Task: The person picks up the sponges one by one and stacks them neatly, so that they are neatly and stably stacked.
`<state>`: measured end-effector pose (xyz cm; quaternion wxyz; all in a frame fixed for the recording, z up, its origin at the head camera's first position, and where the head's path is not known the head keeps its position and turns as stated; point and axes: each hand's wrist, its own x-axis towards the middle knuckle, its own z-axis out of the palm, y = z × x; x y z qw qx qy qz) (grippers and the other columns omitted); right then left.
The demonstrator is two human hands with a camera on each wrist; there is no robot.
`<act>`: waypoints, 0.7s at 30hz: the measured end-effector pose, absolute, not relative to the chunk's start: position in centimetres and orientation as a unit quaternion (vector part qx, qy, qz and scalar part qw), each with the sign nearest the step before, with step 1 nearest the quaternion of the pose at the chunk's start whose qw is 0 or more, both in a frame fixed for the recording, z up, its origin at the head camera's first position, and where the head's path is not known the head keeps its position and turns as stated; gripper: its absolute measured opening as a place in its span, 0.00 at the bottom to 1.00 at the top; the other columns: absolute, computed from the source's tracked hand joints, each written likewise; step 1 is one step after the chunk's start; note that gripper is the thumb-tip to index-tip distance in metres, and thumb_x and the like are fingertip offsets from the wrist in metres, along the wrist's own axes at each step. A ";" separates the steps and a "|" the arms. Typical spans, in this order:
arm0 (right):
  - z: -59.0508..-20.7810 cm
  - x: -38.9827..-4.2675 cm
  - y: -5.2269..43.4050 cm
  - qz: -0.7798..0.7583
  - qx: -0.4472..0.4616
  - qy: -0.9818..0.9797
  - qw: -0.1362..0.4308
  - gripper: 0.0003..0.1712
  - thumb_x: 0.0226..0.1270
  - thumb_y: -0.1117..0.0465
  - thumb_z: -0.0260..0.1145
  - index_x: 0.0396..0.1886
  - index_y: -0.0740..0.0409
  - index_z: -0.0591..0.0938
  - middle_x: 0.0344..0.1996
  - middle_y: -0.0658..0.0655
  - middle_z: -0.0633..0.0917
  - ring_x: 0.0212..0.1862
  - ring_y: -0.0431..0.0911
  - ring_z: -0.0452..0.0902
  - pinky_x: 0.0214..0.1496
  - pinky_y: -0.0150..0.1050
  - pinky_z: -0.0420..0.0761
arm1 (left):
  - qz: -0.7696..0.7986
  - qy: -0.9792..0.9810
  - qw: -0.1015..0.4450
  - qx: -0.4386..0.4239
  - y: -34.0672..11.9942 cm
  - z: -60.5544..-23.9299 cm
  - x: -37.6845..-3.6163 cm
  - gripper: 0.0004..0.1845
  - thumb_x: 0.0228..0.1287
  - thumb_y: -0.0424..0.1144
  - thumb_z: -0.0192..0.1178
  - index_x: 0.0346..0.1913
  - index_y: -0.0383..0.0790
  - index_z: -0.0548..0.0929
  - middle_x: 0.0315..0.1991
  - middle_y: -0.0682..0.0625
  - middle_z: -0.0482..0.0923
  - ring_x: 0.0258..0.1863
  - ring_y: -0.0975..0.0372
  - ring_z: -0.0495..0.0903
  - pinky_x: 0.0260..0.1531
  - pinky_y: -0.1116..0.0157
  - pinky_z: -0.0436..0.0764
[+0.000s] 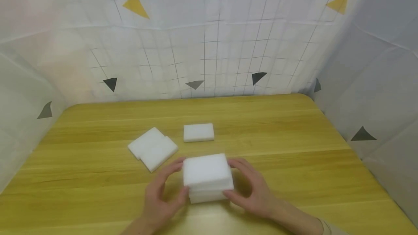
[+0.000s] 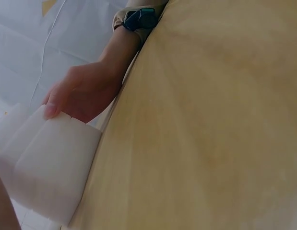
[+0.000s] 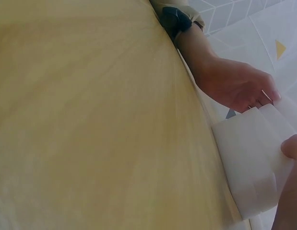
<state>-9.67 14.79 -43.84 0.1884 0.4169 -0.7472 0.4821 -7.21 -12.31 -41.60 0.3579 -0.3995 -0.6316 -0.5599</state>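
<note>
Wooden table [image 1: 294, 148]: carries a stack of white foam blocks [image 1: 207, 177]. Beyond the stack lies a single block [image 1: 198, 132]; to its far left, two overlapping blocks [image 1: 152, 148].

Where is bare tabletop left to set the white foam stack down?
Bare wood lies right of the white foam block stack, toward the table's right edge, and along the far edge. It is crowded left and behind: two overlapping foam pads, single pad.
</note>
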 end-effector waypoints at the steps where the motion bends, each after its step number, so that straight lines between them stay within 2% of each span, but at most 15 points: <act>1: -43.9 -9.7 14.8 0.484 0.417 -0.746 0.187 0.41 0.54 0.59 0.78 0.67 0.65 0.72 0.59 0.59 0.79 0.58 0.48 0.76 0.69 0.34 0.72 | -0.557 -0.631 0.358 -0.404 -12.3 -41.6 -7.3 0.23 0.57 0.24 0.66 0.51 0.10 0.73 0.58 0.29 0.77 0.62 0.48 0.77 0.66 0.64 0.75; 10: -43.8 -9.7 14.8 0.492 0.415 -0.742 0.186 0.42 0.52 0.60 0.79 0.66 0.65 0.73 0.57 0.58 0.80 0.58 0.47 0.76 0.70 0.32 0.69 | -0.543 -0.637 0.350 -0.421 -12.0 -42.0 -7.3 0.24 0.58 0.27 0.67 0.51 0.10 0.73 0.58 0.28 0.76 0.62 0.47 0.77 0.66 0.64 0.75; 18: -43.8 -9.7 14.7 0.502 0.411 -0.739 0.180 0.44 0.46 0.65 0.80 0.65 0.65 0.73 0.55 0.58 0.81 0.56 0.46 0.77 0.67 0.31 0.70 | -0.532 -0.650 0.350 -0.414 -11.9 -41.6 -7.1 0.24 0.59 0.29 0.67 0.52 0.12 0.73 0.58 0.28 0.77 0.62 0.48 0.78 0.66 0.64 0.75; 21: -43.8 -9.8 14.7 0.508 0.411 -0.736 0.175 0.43 0.48 0.64 0.80 0.65 0.64 0.73 0.55 0.58 0.81 0.55 0.46 0.77 0.67 0.31 0.71 | -0.530 -0.655 0.348 -0.411 -11.8 -41.6 -7.1 0.25 0.60 0.29 0.67 0.52 0.12 0.73 0.58 0.28 0.77 0.62 0.48 0.77 0.67 0.63 0.74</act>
